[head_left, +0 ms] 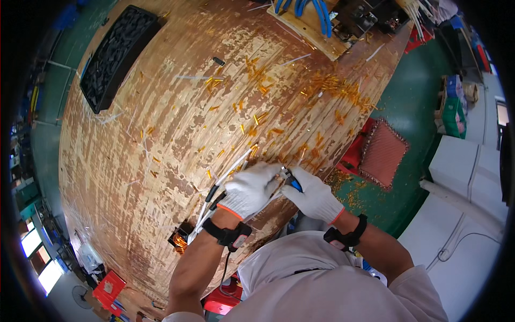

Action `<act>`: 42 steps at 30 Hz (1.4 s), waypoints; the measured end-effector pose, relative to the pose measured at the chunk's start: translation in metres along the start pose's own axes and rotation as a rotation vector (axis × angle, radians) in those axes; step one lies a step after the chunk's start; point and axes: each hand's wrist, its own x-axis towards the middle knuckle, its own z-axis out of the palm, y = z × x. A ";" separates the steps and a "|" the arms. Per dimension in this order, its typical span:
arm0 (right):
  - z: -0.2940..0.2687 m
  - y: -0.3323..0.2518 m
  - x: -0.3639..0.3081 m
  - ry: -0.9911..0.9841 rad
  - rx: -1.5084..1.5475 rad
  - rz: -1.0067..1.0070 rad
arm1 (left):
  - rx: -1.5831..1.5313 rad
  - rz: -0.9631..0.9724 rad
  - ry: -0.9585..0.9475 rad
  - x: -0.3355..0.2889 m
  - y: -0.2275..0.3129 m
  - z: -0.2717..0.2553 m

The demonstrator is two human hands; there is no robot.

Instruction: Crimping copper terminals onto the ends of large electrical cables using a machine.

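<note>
My left hand (251, 188), in a white knit glove, is closed around thin white-sleeved wires (236, 167) whose far ends show copper colour. Black tube pieces (212, 194) sit on these leads beside the glove. The leads run back to a copper-wound coil (179, 241) with a dark body near the table's front edge. In my right hand (314, 198), gloved alike, are small blue-handled pliers (293, 181). Their metal jaws meet the fingertips of the left glove, and what lies between the jaws is too small to tell.
Amber sleeve scraps (332, 85) lie scattered over the worn wooden table (102, 177). A black tray (95, 102) full of short black pieces stands far left. At the back right is a wooden board (332, 51) with blue-handled tools. A stool with a pink cushion (383, 153) stands right.
</note>
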 end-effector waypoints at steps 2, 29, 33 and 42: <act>-0.001 0.005 -0.002 0.085 0.036 -0.062 | -0.228 0.256 0.684 -0.001 -0.009 0.005; 0.009 -0.006 -0.001 0.155 -0.214 -0.375 | -0.638 0.080 0.518 -0.029 -0.017 0.024; 0.011 -0.003 0.001 0.135 -0.253 -0.347 | -0.479 0.063 0.396 -0.030 -0.010 0.014; 0.004 0.003 -0.004 -0.011 -0.133 -0.235 | -0.602 0.058 0.464 -0.029 -0.005 0.027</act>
